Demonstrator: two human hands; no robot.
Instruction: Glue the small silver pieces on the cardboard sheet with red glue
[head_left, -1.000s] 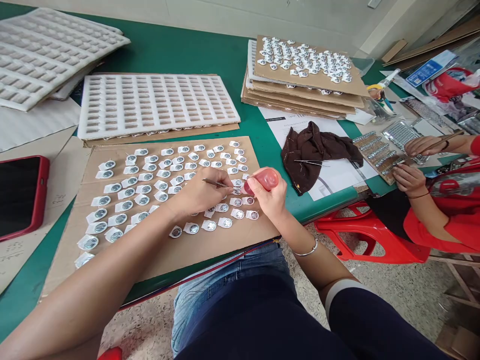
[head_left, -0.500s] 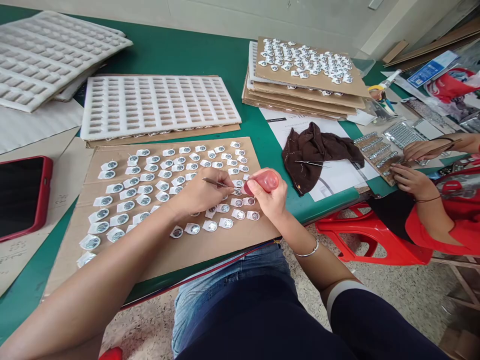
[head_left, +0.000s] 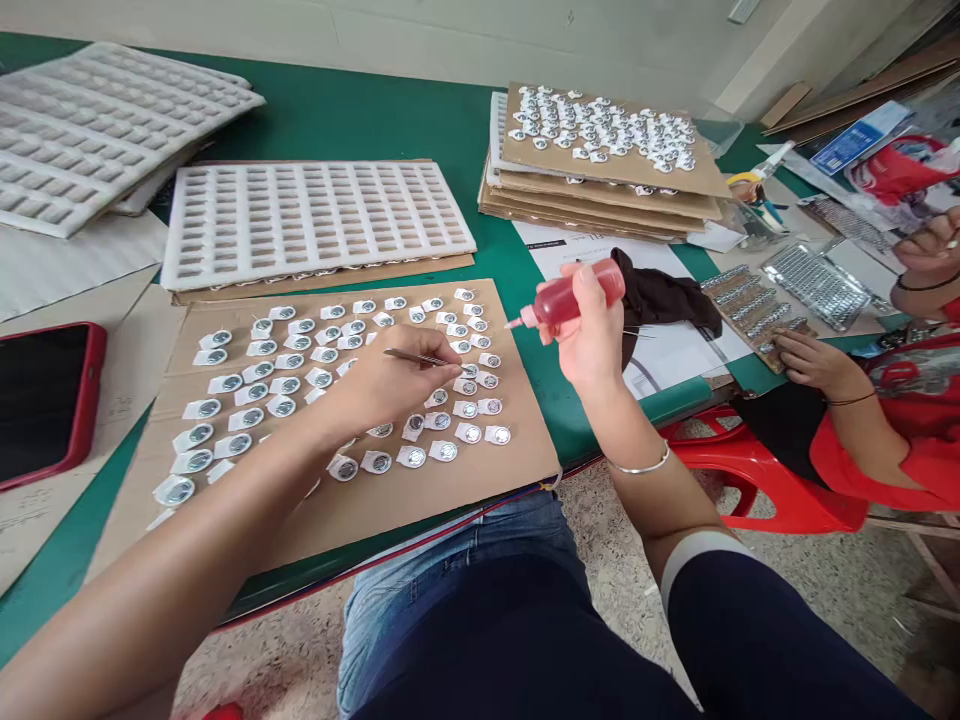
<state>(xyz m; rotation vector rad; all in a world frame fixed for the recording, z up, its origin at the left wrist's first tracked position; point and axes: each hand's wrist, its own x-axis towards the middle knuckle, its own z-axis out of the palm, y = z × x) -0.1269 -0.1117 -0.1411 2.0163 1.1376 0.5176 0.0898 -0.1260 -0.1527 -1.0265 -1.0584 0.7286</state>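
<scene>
A cardboard sheet (head_left: 450, 480) lies on the green table (head_left: 390, 115) in front of me, covered with several small round silver parts on white tabs (head_left: 285, 380). My left hand (head_left: 386, 385) is closed on thin metal tweezers (head_left: 416, 357), their tip touching a part near the sheet's right side. My right hand (head_left: 589, 335) grips a small red squeeze bottle (head_left: 570, 295), raised above the table with its nozzle pointing left.
White foam trays (head_left: 315, 215) lie behind the sheet, more at far left. A stack of cardboard sheets (head_left: 600, 180) with parts stands at the back. A dark cloth (head_left: 660, 295) and papers lie to the right. A red phone (head_left: 45, 400) lies left. Another person's hands (head_left: 814, 358) work at right.
My right hand has lifted the red bottle up and to the right, away from the parts. My left hand with the tweezers stays in about the same place.
</scene>
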